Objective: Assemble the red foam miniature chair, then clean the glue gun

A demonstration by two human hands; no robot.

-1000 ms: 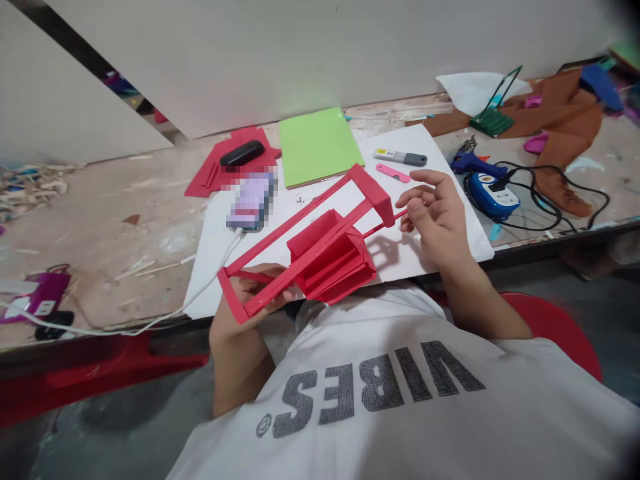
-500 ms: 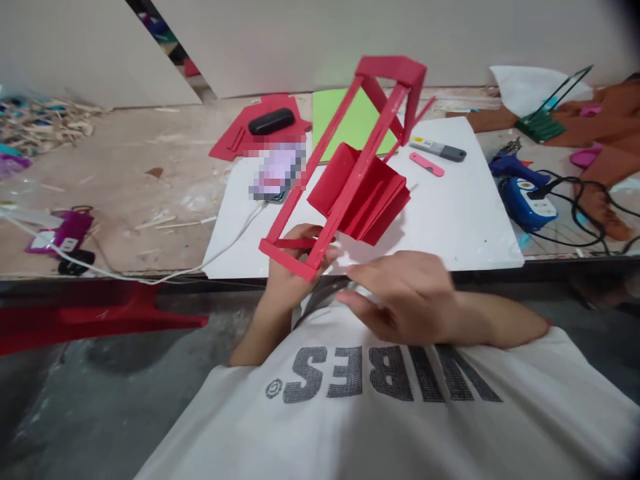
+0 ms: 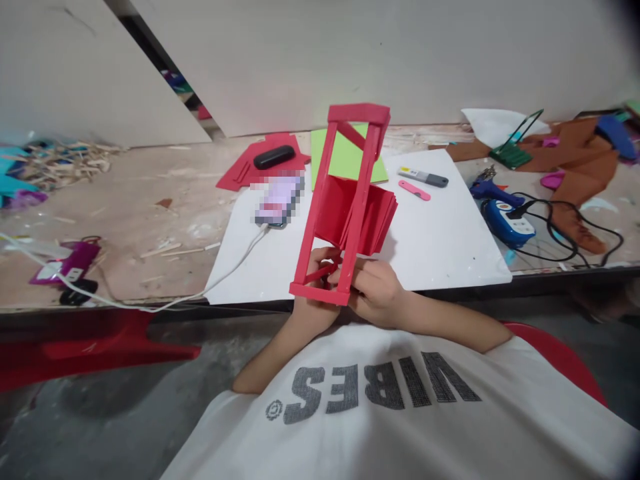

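Observation:
A long red frame [image 3: 359, 200] made of flat strips stands tilted in front of me, its narrow far end raised above the table. My left hand [image 3: 316, 312] is closed around its near end, fingers partly hidden behind the strips. Beside it, my right hand [image 3: 379, 288] has its fingers curled at the frame's near right strip; the fingertips are hidden. Behind the strips shows a folded red sheet [image 3: 381, 217] with several layers; I cannot tell whether it is joined to the frame.
On a white board [image 3: 435, 233] lie a phone [image 3: 280, 200] with a cable, a grey cutter [image 3: 424, 177], a pink cutter [image 3: 414, 191] and a green sheet [image 3: 320, 160]. A black case [image 3: 274, 157] sits on red scraps. Rightward are a blue glue gun [image 3: 500, 195] and power socket [image 3: 509, 225].
My right hand has moved left and up to the frame's near end and closed there. The frame has turned more upright in view, its far end swinging left. The view has tilted up slightly.

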